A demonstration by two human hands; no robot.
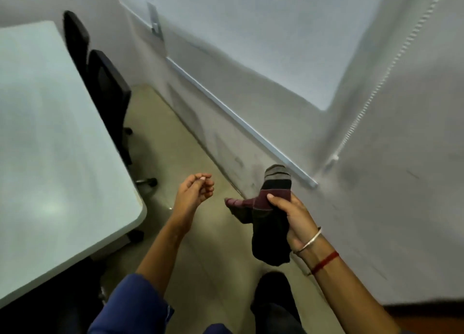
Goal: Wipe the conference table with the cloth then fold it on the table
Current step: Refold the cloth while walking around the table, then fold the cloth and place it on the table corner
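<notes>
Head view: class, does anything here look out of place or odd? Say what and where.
The cloth gripped in the right hand looks odd: dark, striped and sock-shaped, hanging over the floor near the wall, well off the conference table at left. The left hand holds nothing.

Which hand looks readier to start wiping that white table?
Probably the right hand: it grips the cloth. The left hand hangs nearer the table but holds nothing.

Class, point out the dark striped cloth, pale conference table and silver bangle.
Dark striped cloth (270, 238), head view, black lower part.
Pale conference table (50, 157), head view, bare top.
Silver bangle (308, 242), head view, wrist band.
</notes>
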